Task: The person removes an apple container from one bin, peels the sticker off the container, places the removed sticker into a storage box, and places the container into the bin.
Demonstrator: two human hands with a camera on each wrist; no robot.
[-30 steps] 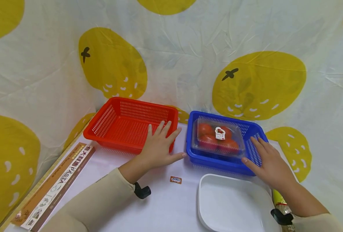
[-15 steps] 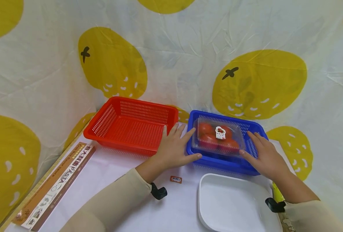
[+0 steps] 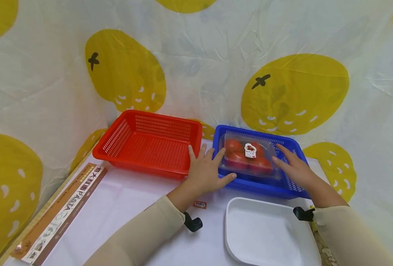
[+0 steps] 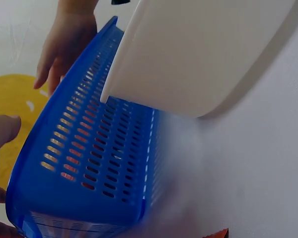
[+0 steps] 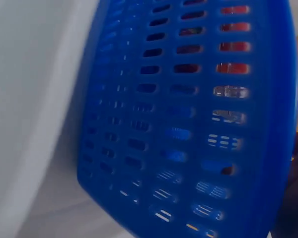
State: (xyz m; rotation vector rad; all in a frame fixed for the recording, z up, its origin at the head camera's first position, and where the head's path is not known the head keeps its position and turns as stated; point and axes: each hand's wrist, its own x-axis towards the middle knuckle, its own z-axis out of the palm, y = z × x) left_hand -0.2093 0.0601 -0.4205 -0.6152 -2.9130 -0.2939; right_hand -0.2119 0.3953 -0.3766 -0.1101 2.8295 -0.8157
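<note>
A clear plastic box of tomatoes (image 3: 249, 157) with a white label sits inside the blue basket (image 3: 263, 190). My left hand (image 3: 204, 173) has its fingers spread at the basket's left end, fingertips near the box's left side. Over the basket's right part reaches my right hand (image 3: 297, 171), thumb and fingers apart and pointing at the box's right edge. The left wrist view shows the slotted wall of the blue basket (image 4: 89, 163), with part of the left hand at the left edge. In the right wrist view, the basket wall (image 5: 184, 119) hides most of the right hand.
Left of the blue basket stands a red basket (image 3: 150, 147). A white tray (image 3: 269, 232) lies in front of the blue one. A long pasta box (image 3: 61, 214) lies along the table's left edge. A small orange card (image 3: 200, 204) is near the left wrist.
My left hand has moved right, from over the red basket to the blue basket's left end. My right hand has shifted left and inward, closer to the tomato box.
</note>
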